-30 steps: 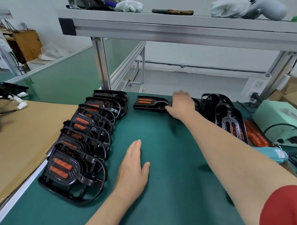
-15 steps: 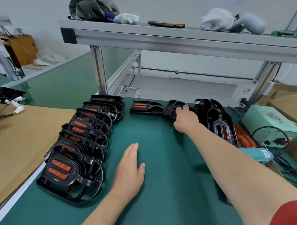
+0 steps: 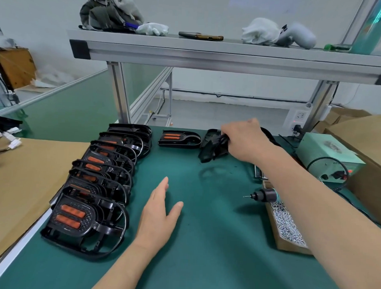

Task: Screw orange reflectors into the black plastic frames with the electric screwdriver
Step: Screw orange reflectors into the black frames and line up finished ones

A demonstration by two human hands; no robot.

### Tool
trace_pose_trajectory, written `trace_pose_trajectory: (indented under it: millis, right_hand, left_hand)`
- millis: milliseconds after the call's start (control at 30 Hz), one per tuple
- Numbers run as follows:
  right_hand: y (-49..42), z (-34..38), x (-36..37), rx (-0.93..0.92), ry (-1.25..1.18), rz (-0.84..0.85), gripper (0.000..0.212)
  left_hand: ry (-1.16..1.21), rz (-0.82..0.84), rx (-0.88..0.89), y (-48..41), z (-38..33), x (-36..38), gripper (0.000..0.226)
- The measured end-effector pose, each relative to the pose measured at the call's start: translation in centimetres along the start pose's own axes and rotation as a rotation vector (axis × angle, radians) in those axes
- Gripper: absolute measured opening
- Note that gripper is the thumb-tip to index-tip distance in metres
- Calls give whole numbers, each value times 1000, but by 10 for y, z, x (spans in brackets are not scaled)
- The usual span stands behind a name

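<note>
Black plastic frame (image 3: 209, 151) tilts in the right hand's (image 3: 246, 140) curled grip.

- A row of frames (image 3: 93, 184) runs away from me along the left of the mat (image 3: 203, 242), each overlapping the next.
- A cardboard sheet (image 3: 22, 177) lies left of that row.
- My left hand (image 3: 159, 216) rests flat on the mat, just right of the row's near end.
- A single frame (image 3: 179, 139) lies at the mat's far edge.
- Just right of it, my right hand (image 3: 245, 142) grips a tilted frame (image 3: 211, 149).
- The screwdriver (image 3: 263, 195) lies on the right, tip pointing left, at the far end of the box of screws (image 3: 291, 249).
- A power unit (image 3: 327, 157) sits behind them.
</note>
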State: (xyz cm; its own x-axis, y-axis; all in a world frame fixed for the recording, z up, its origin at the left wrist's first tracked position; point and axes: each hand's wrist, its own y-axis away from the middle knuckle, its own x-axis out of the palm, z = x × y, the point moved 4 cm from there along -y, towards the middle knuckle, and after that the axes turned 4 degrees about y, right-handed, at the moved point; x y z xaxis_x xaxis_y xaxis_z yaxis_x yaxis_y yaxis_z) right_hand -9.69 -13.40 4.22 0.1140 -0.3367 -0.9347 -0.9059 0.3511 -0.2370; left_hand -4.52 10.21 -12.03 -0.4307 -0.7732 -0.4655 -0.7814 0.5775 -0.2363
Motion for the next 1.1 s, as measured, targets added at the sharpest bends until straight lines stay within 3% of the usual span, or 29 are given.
trace_pose_trajectory:
  millis: [233, 400, 500, 600, 700, 800, 867, 967, 1100]
  right_hand:
    - [19, 53, -40, -223, 15, 120, 25]
    - [28, 96, -36, -361, 167, 216, 13]
    - [32, 122, -34, -438, 217, 147, 20]
    - [33, 141, -30, -541, 251, 28, 7]
    - [29, 142, -20, -594, 107, 24, 36]
    - [22, 116, -18, -486, -311, 97, 72]
    - [18, 89, -9, -334, -515, 176, 78]
    - [20, 65, 16, -234, -550, 319, 60]
    - [24, 60, 41, -183, -551, 305, 41]
  left_hand:
    - [149, -41, -1, 2, -6, -3, 87]
    - [226, -75, -26, 3, -9, -6, 64]
    - [333, -85, -68, 5, -10, -8, 59]
    - [403, -78, -62, 4, -7, -8, 35]
    - [497, -87, -116, 2, 2, -7, 6]
    - [535, -87, -166, 0, 6, -7, 4]
    - [542, -82, -181, -2, 7, -6, 4]
    - [541, -89, -200, -3, 10, -5, 6]
    - [524, -48, -179, -2, 13, -4, 10]
